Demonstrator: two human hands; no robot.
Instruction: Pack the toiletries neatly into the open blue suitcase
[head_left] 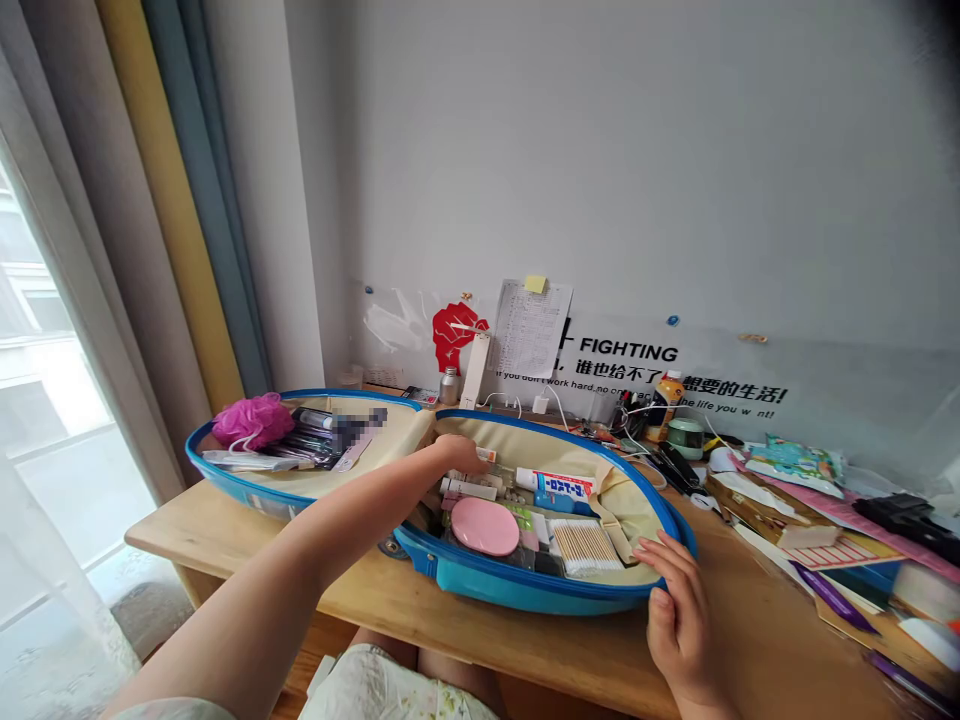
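Note:
An open blue suitcase (525, 592) with a cream lining lies on the wooden table. My left hand (459, 455) reaches into its right half, fingers curled down and mostly hidden, beside a small white-and-orange item (487, 455). Whatever is in those fingers, I cannot make out. Around it lie a white tube (469, 488), a toothpaste tube (555, 484), a blue bottle (561, 503), a pink oval case (484, 526) and a pack of cotton swabs (585, 546). My right hand (681, 612) grips the right rim, fingers over the edge and thumb outside.
The suitcase's left half holds a pink bath puff (253, 421) and several dark packaged items (315, 442). A white upright device (474, 372) stands behind, by the wall. Clutter, including a green jar (685, 438) and a snack bag (795, 464), covers the table's right side.

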